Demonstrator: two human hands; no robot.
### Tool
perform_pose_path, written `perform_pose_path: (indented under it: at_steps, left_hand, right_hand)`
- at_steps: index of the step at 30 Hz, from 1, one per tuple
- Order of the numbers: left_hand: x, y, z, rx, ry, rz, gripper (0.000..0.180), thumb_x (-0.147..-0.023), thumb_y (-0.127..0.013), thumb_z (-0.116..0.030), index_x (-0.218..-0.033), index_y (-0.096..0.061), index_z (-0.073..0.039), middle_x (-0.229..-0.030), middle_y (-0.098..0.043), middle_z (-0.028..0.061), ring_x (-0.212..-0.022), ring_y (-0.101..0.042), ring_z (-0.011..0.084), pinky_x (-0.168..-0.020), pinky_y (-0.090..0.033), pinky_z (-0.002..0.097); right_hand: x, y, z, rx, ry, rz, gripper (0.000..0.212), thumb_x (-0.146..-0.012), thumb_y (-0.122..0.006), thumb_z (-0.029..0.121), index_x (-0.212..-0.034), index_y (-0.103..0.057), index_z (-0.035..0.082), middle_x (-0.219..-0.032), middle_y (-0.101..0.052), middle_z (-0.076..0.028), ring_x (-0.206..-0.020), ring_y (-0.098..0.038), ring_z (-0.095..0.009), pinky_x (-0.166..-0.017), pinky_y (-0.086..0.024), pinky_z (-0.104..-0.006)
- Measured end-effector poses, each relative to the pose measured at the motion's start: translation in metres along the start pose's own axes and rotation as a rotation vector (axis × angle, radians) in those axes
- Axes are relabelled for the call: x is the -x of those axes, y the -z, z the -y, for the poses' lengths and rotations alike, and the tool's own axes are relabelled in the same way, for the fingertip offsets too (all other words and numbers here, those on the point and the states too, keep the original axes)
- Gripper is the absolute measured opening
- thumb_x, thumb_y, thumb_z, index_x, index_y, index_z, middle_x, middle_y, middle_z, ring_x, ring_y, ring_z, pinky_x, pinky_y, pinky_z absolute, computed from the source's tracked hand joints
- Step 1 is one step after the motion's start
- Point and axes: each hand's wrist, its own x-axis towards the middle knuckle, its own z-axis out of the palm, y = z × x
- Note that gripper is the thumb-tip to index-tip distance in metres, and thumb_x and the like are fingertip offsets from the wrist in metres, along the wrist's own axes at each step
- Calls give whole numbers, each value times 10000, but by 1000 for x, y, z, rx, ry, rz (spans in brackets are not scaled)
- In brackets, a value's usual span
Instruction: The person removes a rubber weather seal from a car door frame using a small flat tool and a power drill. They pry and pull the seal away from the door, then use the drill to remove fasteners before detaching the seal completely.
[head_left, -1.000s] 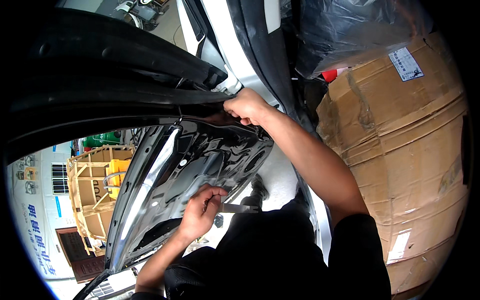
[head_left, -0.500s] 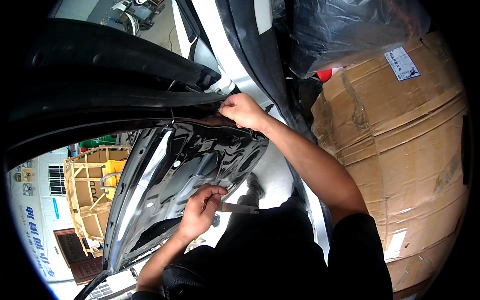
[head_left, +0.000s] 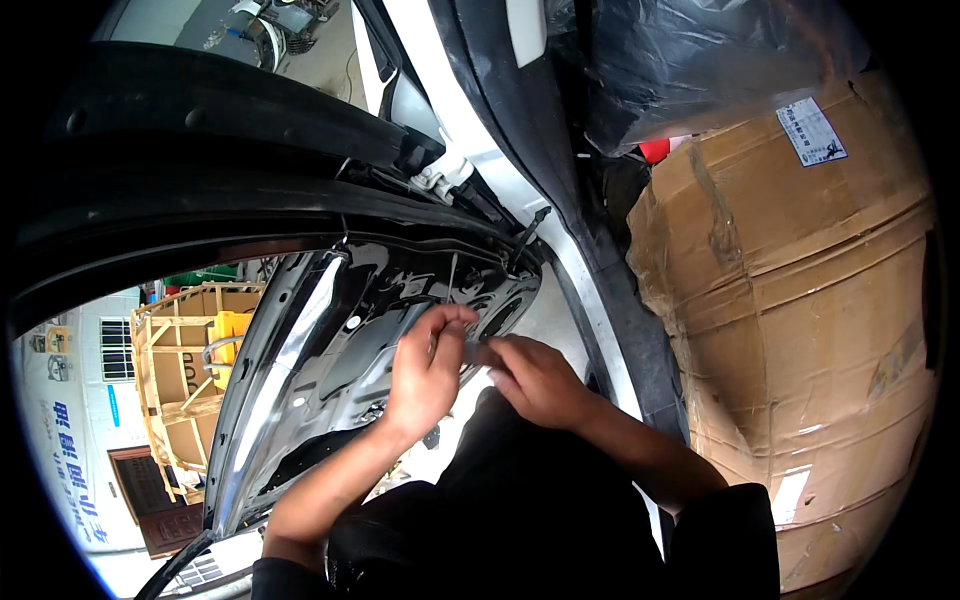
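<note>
Touching a metal strip, both hands left of cardboard box

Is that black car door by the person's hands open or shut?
Open: the black car door stands swung out from the white body frame, with pale floor visible between them.

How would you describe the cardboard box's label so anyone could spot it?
Find the big brown cardboard box on the right. Near its top, below the dark plastic, sits the label: a white rectangle whose dark print sets it apart from the plain pale patch lower down.
</note>
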Motion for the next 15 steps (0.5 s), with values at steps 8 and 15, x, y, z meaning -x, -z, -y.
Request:
perform_pose_path:
  at_steps: [8, 15]
  left_hand:
    - [-4, 11, -14, -178, -88, -66, 173, -952, -569, -87, -1083, -596, 22, -704, -562, 16, -642, -499, 72, -599, -431, 244]
    - [-34, 7, -27, -70, -81, -147, 231, -950, -532, -79, -1151, -581, 22, -762, -590, 34, -651, -521, 80, -619, -449, 257]
  right_hand:
    - [-21, 42, -47, 362, -328, 6, 253, -983, -533, 248, -1021, -597, 7, -865, -663, -188, -801, -653, -387, -704, -512, -481]
    - [-83, 51, -79, 328, -250, 148, 325, -973, -531, 304, -883, -646, 14, -836, -672, -210, -851, -644, -414, -769, -498, -508]
